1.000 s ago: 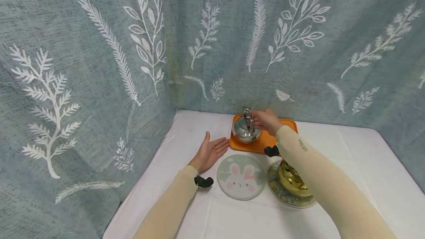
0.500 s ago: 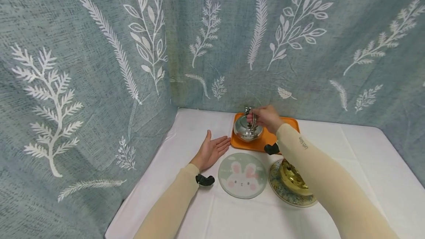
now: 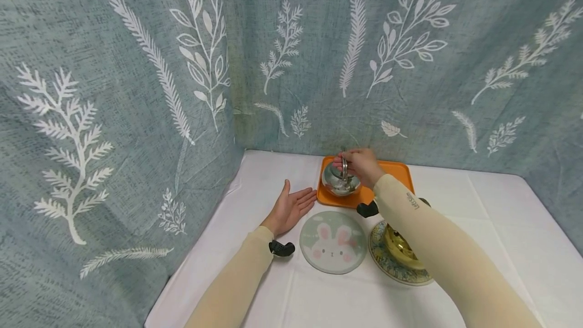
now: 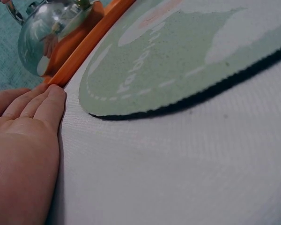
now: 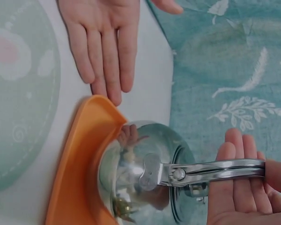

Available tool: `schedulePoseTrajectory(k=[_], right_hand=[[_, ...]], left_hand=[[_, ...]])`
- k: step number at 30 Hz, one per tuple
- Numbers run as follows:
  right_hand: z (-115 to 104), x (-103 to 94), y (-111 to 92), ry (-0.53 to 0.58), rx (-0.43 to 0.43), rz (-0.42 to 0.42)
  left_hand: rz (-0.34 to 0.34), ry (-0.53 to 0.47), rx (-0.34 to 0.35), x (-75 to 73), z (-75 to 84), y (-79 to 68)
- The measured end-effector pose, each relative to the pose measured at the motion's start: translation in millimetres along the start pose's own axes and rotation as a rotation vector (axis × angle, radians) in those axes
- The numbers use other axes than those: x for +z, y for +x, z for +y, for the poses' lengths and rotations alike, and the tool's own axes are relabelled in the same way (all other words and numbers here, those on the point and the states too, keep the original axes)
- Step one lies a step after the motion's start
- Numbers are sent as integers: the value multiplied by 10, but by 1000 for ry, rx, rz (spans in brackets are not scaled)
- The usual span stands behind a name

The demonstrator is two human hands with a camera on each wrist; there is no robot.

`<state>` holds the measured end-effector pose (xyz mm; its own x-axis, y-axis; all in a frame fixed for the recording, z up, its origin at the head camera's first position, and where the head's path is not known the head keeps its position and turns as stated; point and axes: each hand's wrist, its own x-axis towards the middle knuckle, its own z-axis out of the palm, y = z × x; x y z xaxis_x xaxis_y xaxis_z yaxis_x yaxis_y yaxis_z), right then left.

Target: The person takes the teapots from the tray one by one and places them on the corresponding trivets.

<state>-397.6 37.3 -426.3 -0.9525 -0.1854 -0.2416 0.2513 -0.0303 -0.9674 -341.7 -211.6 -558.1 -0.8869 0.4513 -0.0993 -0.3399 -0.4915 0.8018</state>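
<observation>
A shiny silver kettle [image 3: 339, 183] stands on the left part of an orange tray [image 3: 371, 197]. My right hand [image 3: 362, 163] holds its upright loop handle [image 5: 215, 169]. In the right wrist view, the fingers reach through beneath the handle and the thumb lies against its outer end. My left hand [image 3: 288, 211] rests on the cloth, fingers straight and palm showing. Its fingertips are at the tray's near left corner, seen also in the left wrist view beside the tray rim [image 4: 79, 51]. In the head view, my right hand hides part of the kettle's top.
A round green mat with a rabbit [image 3: 332, 253] lies in front of the tray. To its right, a gold pot [image 3: 401, 249] sits on a round patterned mat [image 3: 387, 267], partly hidden by my right sleeve. A blue-green leaf-print curtain [image 3: 309, 65] hangs behind the white tablecloth [image 3: 483, 216].
My right hand has gone from beside the kettle's handle to holding it. The handle tipped slightly, then came upright again. My left hand has stayed put.
</observation>
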Motion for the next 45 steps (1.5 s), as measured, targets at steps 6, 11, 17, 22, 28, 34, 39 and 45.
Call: schedulePoseTrajectory(k=[6,11,17,22,28,34,39,45], right_hand=[[-4,-10,-38,21,-2,-9],[29,24,-60,50,-39,-1],[66,54,-100,64,-66,32],[43,57,-138,64,-86,54],[16,69,-169,98,-116,66],[21,91,-226,113,-125,58],[36,126,-295,125,-143,39],[-21,152,-396,119,-157,33]], left_hand=[[9,6,3,28,14,-1],[7,8,2,31,13,0],[3,10,-3,29,-1,-3],[-1,18,4,52,8,6],[-2,13,7,59,8,19],[14,11,-8,58,1,16],[23,13,-3,42,-14,-7],[5,15,4,34,3,13]])
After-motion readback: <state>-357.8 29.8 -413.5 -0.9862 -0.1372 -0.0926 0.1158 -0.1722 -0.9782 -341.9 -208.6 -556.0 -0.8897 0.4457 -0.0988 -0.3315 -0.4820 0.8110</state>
